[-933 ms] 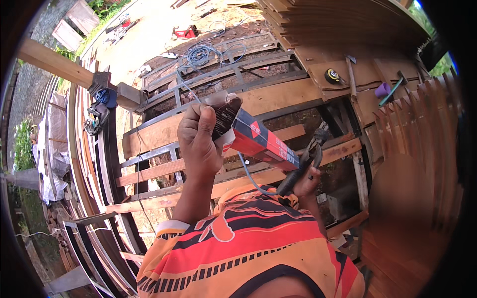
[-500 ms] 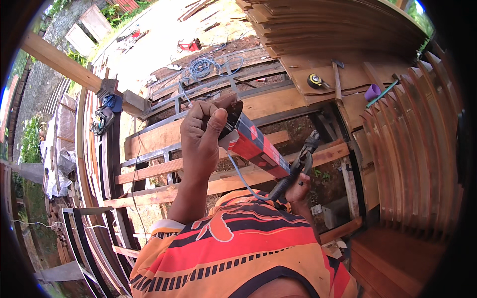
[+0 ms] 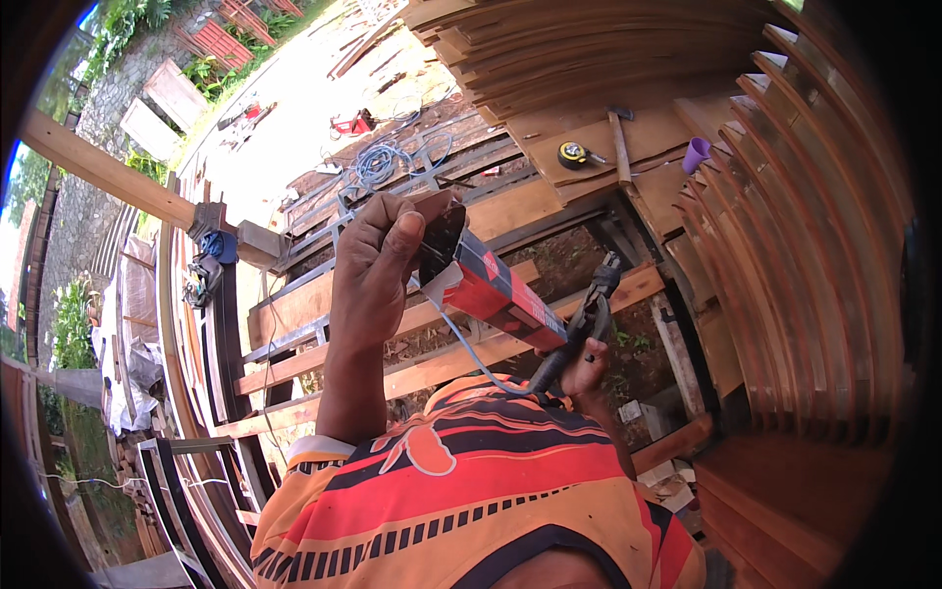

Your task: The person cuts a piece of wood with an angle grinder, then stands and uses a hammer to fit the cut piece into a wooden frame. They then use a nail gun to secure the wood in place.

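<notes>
A long red and black cardboard box (image 3: 505, 302) slants in front of my chest, its upper end open and dark inside. My left hand (image 3: 378, 260) is closed at that end, fingers and thumb pinching the brown flap. My right hand (image 3: 587, 368) is closed around a black welding electrode holder (image 3: 592, 312) at the lower end of the box, and most of its fingers are hidden. The jaws of the holder point up and away from me. From its handle a blue-grey cable (image 3: 461, 339) loops up behind the box.
Dark metal beams and wooden planks (image 3: 392, 368) form an open frame over soil. A hammer (image 3: 619, 147) and a tape measure (image 3: 574, 155) lie on boards near a purple cup (image 3: 696, 154). Stacked boards (image 3: 805, 265) stand at right. Beyond lie a coiled cable (image 3: 381, 165) and a red machine (image 3: 353, 125).
The box, the electrode holder and my left hand have shifted slightly left in the view. The surroundings have turned a little. Both hands keep their holds.
</notes>
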A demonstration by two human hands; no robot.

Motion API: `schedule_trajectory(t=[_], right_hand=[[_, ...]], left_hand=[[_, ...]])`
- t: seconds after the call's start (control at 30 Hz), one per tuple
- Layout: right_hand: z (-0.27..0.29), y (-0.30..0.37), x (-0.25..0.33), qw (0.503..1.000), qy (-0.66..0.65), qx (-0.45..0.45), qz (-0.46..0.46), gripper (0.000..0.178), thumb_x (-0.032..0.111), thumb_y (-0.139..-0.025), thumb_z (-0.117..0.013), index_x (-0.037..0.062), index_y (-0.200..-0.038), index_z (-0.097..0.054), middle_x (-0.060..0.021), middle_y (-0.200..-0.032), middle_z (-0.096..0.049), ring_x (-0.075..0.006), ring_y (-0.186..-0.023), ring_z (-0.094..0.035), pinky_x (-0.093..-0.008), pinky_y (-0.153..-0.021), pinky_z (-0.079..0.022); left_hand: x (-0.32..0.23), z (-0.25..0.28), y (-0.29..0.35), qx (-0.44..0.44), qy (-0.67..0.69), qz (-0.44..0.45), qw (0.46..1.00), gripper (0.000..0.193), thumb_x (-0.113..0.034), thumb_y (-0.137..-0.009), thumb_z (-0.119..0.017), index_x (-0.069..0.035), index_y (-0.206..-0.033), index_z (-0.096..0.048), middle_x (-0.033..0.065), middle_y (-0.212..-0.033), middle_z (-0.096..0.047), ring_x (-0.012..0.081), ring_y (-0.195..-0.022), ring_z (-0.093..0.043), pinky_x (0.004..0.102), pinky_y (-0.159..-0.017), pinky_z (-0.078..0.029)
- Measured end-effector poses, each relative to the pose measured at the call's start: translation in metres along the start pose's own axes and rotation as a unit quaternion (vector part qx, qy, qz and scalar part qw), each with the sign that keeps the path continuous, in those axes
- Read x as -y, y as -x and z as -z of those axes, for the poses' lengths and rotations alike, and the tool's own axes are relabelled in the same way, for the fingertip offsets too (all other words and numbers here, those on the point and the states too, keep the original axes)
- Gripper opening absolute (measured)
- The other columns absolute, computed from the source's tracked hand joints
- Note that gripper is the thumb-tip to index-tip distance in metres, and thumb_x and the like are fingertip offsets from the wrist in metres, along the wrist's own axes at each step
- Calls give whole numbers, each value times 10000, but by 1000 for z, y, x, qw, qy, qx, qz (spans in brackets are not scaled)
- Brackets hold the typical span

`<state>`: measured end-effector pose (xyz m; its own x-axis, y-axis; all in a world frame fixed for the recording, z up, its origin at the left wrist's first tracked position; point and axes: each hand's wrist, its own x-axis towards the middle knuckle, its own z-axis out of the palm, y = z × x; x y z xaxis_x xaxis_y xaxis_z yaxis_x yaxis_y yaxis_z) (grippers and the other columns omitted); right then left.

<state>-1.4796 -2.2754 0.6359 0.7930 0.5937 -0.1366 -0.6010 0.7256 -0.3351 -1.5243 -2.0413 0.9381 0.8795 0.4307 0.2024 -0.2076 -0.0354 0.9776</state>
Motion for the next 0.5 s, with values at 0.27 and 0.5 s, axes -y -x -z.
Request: schedule_trajectory(t=[0.27, 0.5], right_hand=[[-5, 8, 9, 1000, -19, -16, 2, 661, 409, -781, -637, 23, -1299, -496, -174, -1198, -631, -337, -1056, -654, -514, -882, -563], [-5, 15, 13, 999, -33, -34, -5, 661, 402, -771, -663, 29, -1293, -502, -191, -1209, -629, -355, -1053, -657, -522, -905, -552]], left_hand=[[1, -10, 5, 42, 124, 1, 991, 214, -224, -1011, -591, -14, -1041, -559, 108, -1178, -637, 86, -914, -558, 231, -817, -457], [39, 5, 7, 66, 97, -41, 992, 125, -67, -969, -615, -18, -1053, -536, 179, -1281, -602, 185, -1101, -599, 307, -982, -460]])
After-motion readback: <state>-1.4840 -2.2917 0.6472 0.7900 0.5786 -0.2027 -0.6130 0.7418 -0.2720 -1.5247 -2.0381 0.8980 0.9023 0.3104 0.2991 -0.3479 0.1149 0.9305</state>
